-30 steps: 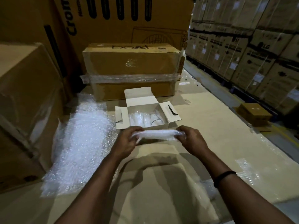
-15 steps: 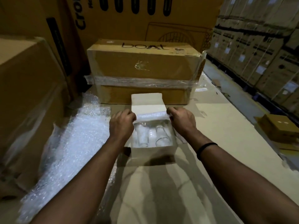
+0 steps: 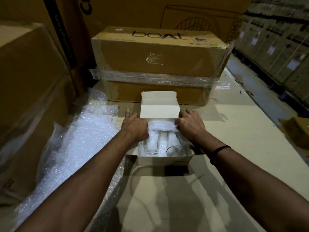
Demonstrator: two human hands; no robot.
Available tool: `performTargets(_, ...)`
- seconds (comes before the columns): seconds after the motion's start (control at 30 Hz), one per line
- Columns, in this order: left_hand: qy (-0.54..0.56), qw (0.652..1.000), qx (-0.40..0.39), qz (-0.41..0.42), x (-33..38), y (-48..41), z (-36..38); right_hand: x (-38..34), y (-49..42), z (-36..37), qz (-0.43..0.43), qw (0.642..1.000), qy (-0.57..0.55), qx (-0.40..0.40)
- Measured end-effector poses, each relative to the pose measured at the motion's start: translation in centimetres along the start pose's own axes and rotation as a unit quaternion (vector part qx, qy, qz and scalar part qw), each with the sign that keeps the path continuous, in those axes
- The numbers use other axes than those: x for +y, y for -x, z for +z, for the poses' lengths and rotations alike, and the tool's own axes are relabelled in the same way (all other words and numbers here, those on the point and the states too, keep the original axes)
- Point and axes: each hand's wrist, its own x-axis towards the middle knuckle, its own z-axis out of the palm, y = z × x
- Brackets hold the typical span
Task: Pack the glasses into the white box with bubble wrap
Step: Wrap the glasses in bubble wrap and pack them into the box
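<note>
At far left, a tall brown carton (image 3: 25,89) is seen beside a loose sheet of bubble wrap (image 3: 80,141) spread over the pale work surface (image 3: 234,139). The left hand (image 3: 134,126) is placed at the left edge of the open white box (image 3: 164,159). Most of its fingers are curled round one end of a strip of bubble wrap (image 3: 161,125), while one finger is held out straight past the box. The strip is stretched across the far half of the box, just under the raised lid flap (image 3: 159,104). Beneath it, the clear glasses (image 3: 153,144) are laid on their sides inside the box on a cushioning layer, their mouths turned toward the wearer of the camera. Two rims are plainly made out; an exact count cannot be given. The other end of the strip is gripped by the right hand (image 3: 190,124), knuckles up and fingers tightly curled. A black band (image 3: 219,150) is worn on that wrist. Behind the white box, a film-wrapped cardboard carton (image 3: 158,64) marked "boAt" is set. Stacked cartons (image 3: 275,47) are lined up along the right, and a small brown box (image 3: 299,131) is partly seen at the frame's right edge.
</note>
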Motion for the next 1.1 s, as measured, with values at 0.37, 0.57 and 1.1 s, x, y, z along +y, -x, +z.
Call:
performTargets(0.37, 0.074, 0.990, 0.105, -0.065, 0.3, 4.3, 2.6, -1.4, 0.7, -1.3, -0.109, 0.988, 0.015, -0.111)
performTargets(0.57, -0.056, 0.998, 0.025, 0.017, 0.3, 2.4, 0.9, -1.8, -0.1, -2.3, -0.092, 0.979, 0.035, -0.178)
performTargets(1.1, 0.047, 0.999, -0.022, 0.002, 0.8, -0.6, -0.3, -2.7, -2.2, -2.2, -0.043, 0.954, -0.065, -0.289)
